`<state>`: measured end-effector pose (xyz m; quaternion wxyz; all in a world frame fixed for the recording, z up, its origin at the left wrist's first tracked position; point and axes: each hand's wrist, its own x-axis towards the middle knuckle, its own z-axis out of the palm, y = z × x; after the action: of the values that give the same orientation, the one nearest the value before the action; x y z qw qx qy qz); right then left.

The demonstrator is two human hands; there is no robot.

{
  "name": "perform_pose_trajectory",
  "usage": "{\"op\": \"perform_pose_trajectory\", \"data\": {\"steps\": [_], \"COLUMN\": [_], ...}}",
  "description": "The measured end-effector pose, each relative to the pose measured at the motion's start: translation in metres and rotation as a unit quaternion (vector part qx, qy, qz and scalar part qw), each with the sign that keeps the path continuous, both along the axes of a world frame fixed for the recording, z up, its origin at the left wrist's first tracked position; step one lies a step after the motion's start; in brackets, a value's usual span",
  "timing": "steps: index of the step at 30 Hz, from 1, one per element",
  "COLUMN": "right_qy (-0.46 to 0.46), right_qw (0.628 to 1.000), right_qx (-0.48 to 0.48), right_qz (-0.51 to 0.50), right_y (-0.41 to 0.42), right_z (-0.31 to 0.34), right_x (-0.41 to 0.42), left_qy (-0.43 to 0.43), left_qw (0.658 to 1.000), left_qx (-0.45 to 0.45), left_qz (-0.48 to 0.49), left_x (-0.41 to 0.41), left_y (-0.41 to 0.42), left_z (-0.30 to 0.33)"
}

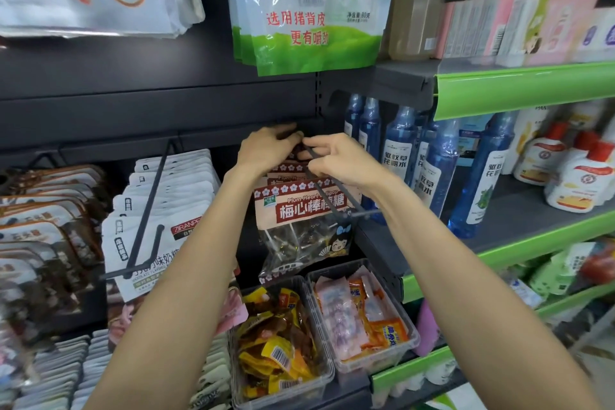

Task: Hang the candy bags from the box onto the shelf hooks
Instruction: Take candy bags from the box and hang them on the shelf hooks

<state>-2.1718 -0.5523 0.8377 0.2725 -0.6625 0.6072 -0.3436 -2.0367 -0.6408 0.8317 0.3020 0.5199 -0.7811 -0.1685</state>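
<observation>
Both forearms reach up to the back panel, where left hand (pixel 266 146) and right hand (pixel 336 160) pinch the rearmost candy bags (pixel 301 210) on the shelf hook (pixel 327 191), above two clear bins (pixel 376 366).

A shop: stocked shelves (pixel 519 90), hanging snack bags (pixel 309 27).

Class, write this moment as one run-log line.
step: hanging | left hand: holds top of rear lollipop bag | right hand: pinches hook | front lollipop bag: on hook | box: unseen
</observation>
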Motion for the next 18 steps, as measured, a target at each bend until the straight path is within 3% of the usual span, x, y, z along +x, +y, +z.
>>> {"op": "perform_pose_trajectory", "data": {"steps": [6,10,15,18], "right_qy": [-0.025,-0.003,0.0,-0.025], "right_qw": [1.0,1.0,1.0,0.999], "right_qx": [0.005,-0.003,-0.007,-0.011], "right_qz": [0.001,-0.012,-0.023,-0.024], "right_y": [-0.005,-0.008,-0.008,-0.004], "right_z": [-0.004,-0.001,0.003,0.001], "right_x": [-0.002,0.001,0.008,0.007], "left_qy": [0.002,-0.115,-0.143,-0.166], "left_qw": [0.999,0.99,0.981,0.978], "left_qx": [-0.033,-0.011,0.031,-0.021], "left_qz": [0.022,-0.085,-0.131,-0.122], "left_x": [0.009,0.021,0.03,0.028], "left_y": [0.001,0.006,0.014,0.017], "left_z": [-0.002,-0.001,0.002,0.0]}}
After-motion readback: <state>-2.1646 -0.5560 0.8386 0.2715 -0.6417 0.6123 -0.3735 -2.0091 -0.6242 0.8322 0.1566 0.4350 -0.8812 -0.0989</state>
